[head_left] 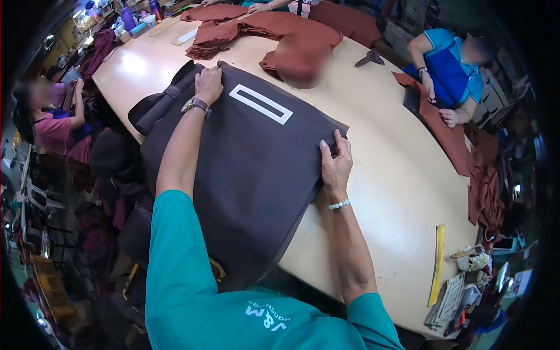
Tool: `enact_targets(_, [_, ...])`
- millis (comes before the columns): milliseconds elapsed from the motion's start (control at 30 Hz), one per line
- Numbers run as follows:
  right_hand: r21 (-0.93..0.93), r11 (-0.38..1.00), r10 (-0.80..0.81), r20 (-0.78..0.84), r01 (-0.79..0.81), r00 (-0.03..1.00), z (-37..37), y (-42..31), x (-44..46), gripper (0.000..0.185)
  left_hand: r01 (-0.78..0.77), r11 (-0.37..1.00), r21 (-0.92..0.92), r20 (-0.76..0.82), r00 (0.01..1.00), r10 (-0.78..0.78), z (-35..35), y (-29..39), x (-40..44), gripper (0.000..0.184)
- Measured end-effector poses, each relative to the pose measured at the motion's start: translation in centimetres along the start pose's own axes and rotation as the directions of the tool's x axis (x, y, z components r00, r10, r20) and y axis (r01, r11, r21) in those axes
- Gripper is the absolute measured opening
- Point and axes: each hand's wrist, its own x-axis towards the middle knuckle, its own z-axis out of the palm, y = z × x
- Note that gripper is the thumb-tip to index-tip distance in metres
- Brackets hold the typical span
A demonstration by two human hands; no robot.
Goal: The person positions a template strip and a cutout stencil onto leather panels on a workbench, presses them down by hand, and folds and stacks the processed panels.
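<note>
1. Head view: a dark charcoal-brown fabric panel (239,181) lies over the near part of a pale, smooth tabletop (385,198), its lower end reaching past the table edge toward the wearer's torso.
2. Left hand (208,86): at the panel's far left corner, fingers curled over and grasping the edge. Forearm stretches across the cloth; wristwatch (196,105) worn.
3. Right hand (337,163): at the far right corner, thumb and fingers gripping the side edge; contact partly hidden. Pale beaded bracelet (339,204) at the wrist.
4. Panel's far edge slants from upper left to lower right between the hands; its body extends down toward the wearer.
5. White slotted rectangle (261,105) lies flat on the panel, between the hands, near the far edge. Long axis roughly parallel to that edge; narrow slot along its middle.
6. Textures: panel matte, broad, with soft undulations; bunched dark cloth (154,108) beside the left hand, folded and gathered. Rust-coloured fabric stack (256,29) beyond, layered, uneven-edged. Yellow strip (436,265) right, long and narrow.
</note>
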Motion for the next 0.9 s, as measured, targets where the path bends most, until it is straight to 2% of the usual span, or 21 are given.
enact_targets(67, [-0.035,0.999,-0.032,-0.005,0.032,0.999,0.0,0.1,0.0,0.048,0.029,0.99,0.139,0.001,1.0,-0.03,-0.2,0.8,-0.2,0.033])
enact_targets(167, [-0.05,0.998,-0.03,0.01,0.03,1.0,-0.1,-0.1,0.1,0.048,0.053,0.996,0.073,-0.044,0.998,-0.049,-1.5,3.9,-0.8,0.044])
enact_targets(233, [-0.073,0.996,-0.049,0.014,0.05,0.999,-0.1,0.2,0.3,0.048,-0.053,0.998,-0.031,-0.069,0.996,0.051,-2.2,7.0,-2.1,0.057])
enact_targets(333, [-0.11,0.989,-0.093,0.033,0.096,0.995,0.0,0.9,0.8,0.05,-0.22,0.959,-0.181,0.036,0.973,0.23,-3.1,11.5,-5.2,0.067])
enact_targets(400, [-0.106,0.991,-0.069,0.103,0.079,0.992,-0.7,0.5,1.0,0.054,-0.212,0.961,-0.18,0.169,0.956,0.242,-2.1,12.6,-6.2,0.068])
enact_targets(433, [0.027,1.0,0.0,0.12,-0.003,0.993,-1.3,0.2,0.5,0.056,-0.192,0.966,-0.172,0.222,0.948,0.228,-2.4,13.0,-6.3,0.067])
enact_targets(500, [0.293,0.943,0.113,0.171,-0.16,0.979,-2.3,-0.4,-0.2,0.061,-0.19,0.969,-0.159,0.226,0.948,0.223,-2.1,12.9,-6.3,0.067])
enact_targets(533, [0.27,0.963,-0.008,0.128,-0.027,0.992,-2.2,0.8,-0.6,0.065,-0.197,0.968,-0.156,0.233,0.945,0.229,-2.0,12.8,-6.3,0.067])
enact_targets(633, [0.233,0.97,-0.005,0.284,-0.064,0.959,-4.1,-0.9,-3.8,0.067,-0.208,0.968,-0.14,0.232,0.943,0.237,-1.5,12.7,-6.1,0.066])
enact_targets(700, [0.025,0.997,-0.079,0.257,0.075,0.963,-3.5,-1.1,-4.9,0.068,-0.209,0.969,-0.134,0.216,0.948,0.234,-1.1,12.6,-6.1,0.066])
enact_targets(767, [-0.142,0.961,-0.2,0.246,0.239,0.948,-2.8,-0.4,-5.0,0.068,-0.203,0.97,-0.137,0.184,0.957,0.226,-0.7,12.6,-6.3,0.064])
enact_targets(900, [-0.149,0.951,-0.247,0.152,0.269,0.957,-3.1,0.4,-5.2,0.058,-0.214,0.967,-0.137,0.191,0.952,0.238,-0.9,12.9,-6.4,0.066])
